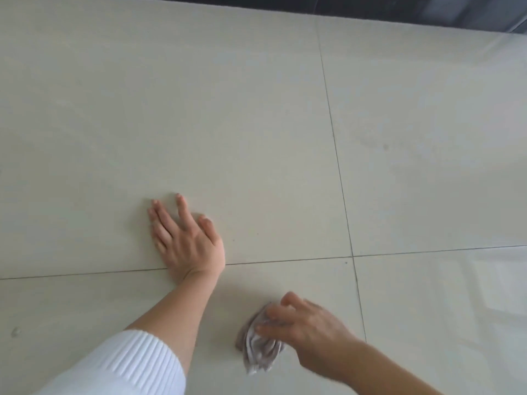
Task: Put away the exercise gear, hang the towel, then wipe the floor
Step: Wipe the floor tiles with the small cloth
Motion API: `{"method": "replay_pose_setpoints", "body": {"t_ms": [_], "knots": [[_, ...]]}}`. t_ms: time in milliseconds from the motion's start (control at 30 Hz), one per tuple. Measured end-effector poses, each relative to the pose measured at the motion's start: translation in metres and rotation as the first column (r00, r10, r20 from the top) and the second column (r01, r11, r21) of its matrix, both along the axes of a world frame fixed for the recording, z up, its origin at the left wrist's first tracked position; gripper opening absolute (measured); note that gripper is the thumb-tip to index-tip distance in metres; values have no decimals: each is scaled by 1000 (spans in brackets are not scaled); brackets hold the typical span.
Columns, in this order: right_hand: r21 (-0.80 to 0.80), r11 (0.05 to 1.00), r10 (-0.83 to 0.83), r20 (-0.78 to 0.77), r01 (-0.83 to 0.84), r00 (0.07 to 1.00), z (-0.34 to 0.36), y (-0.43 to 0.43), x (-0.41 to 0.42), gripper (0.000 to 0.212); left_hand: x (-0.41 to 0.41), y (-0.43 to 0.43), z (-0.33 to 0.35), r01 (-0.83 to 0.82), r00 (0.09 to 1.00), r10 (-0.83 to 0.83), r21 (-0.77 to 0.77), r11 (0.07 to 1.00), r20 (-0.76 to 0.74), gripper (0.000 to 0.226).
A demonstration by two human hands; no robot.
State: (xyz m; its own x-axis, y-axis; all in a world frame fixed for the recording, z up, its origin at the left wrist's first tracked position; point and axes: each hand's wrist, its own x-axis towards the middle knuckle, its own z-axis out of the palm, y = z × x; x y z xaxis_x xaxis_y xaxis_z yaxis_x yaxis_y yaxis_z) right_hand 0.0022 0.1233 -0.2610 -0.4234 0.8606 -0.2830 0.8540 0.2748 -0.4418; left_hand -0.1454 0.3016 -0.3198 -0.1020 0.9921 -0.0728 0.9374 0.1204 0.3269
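Wiping step in hand. The right hand (pixel 308 323) grips the crumpled grey cloth (pixel 261 352) on the pale tiled floor (pixel 256 109), well short of its far edge; the left hand (pixel 185 240) lies flat and open. Next: sweep adjacent tiles.

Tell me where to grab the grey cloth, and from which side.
Take the grey cloth by its bunched upper half, from above and the right, where the right hand rests on it; the lower end trails flat on the floor.
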Motion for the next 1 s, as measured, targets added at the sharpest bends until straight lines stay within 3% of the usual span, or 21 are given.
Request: {"method": "replay_pose_setpoints", "body": {"t_ms": [167, 267, 400, 500, 567, 667, 767, 900, 1000], "knots": [[190, 957, -224, 3, 219, 975, -12, 65, 65, 68, -2, -1, -6, 16, 1000, -16, 91, 996, -8, 55], [189, 838, -519, -8, 511, 854, -18, 99, 111, 58, -5, -2, -7, 50, 998, -48, 68, 996, -33, 58], [181, 643, -748, -59, 744, 661, -21, 108, 139, 55, -40, -3, -3, 348, 931, -356, -104, 932, -75, 63], [217, 576, -784, -129, 789, 607, -26, 90, 122, 52, -88, -13, 9, 535, 829, -556, -204, 820, -59, 73], [247, 542, -790, -176, 803, 587, -30, 67, 111, 46, -107, -38, 18, 537, 818, -570, -249, 806, -82, 78], [285, 579, -744, -198, 764, 638, -35, 15, 88, 41, -114, -82, 28, 508, 797, -586, -363, 781, -145, 85], [302, 715, -599, -201, 631, 775, -31, -43, 48, 39, -109, -98, 39, 486, 774, -605, -435, 758, -189, 81], [240, 947, -166, -196, 211, 966, -27, -89, -4, 44, -94, -95, 49, 476, 775, -611, -487, 732, -162, 71], [254, 966, 96, -167, -51, 981, -30, -75, -10, 48, -97, -88, 55, 527, 714, -679, -507, 682, -172, 68]]}}
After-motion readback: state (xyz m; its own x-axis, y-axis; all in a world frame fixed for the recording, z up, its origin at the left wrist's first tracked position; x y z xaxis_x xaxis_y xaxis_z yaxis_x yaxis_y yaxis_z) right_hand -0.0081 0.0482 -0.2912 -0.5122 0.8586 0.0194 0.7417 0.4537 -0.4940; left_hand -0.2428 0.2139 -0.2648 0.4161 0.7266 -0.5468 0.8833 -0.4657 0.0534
